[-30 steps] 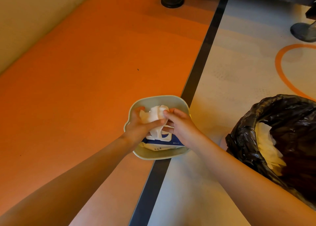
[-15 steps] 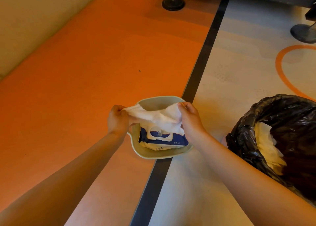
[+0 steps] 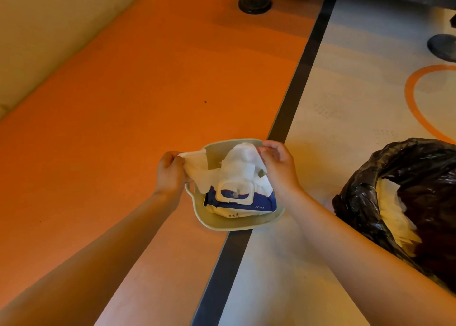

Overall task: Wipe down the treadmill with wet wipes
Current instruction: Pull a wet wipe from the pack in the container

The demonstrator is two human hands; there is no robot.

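Nearest to us, a pale green bowl (image 3: 237,223) sits on the floor, straddling the black stripe (image 3: 296,78) between the orange floor and the pale floor. Inside it lies the blue-and-white pack of wet wipes (image 3: 239,202), its white flip lid facing up.

And here's the change: a second ago both hands were bunched together over the pack with the sheet balled up between them. Now they've drawn apart and the wet wipe (image 3: 234,165) is stretched open! The left hand (image 3: 170,174) has its fingers curled tight around the sheet's left corner, out past the bowl's left rim. The right hand (image 3: 278,167) pinches the right end between thumb and fingertips, above the far right rim. The sheet sags between them, draping over the pack's far end, so whether it is fully free of the opening I can't tell.

My read: one fresh wipe is as good as ready, but no wiping has begun.

Over on the right stands a black bin bag (image 3: 370,190) with pale used sheets inside. Far away, a round black foot (image 3: 254,3) rests on the orange floor. The treadmill itself I can't make out for sure.
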